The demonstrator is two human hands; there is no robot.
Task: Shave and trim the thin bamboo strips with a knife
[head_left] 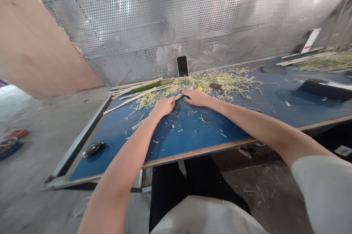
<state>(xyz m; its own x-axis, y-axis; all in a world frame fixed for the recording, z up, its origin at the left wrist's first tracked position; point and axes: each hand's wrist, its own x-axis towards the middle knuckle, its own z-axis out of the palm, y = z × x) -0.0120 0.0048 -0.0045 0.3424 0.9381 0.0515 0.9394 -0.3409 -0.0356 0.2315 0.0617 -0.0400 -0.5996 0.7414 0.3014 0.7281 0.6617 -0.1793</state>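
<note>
At the middle of the blue table (192,127), my left hand (164,106) is closed around a thin, pale bamboo strip (178,97). The strip slants up to the right, where my right hand (196,97) is closed over it. Something dark shows under the right fingers; I cannot tell whether it is a tool or shadow. Just behind the hands lies a heap of pale green bamboo shavings (228,80). A small yellow piece (200,88) and a flat brown piece (215,86) rest in the shavings close to my right hand.
Bamboo strips (129,98) and a green bamboo piece (145,87) lie at back left. A phone (182,66) leans on the perforated metal screen (165,25). A dark oval object (94,149) sits near the left edge, a dark box-like object (326,89) at right.
</note>
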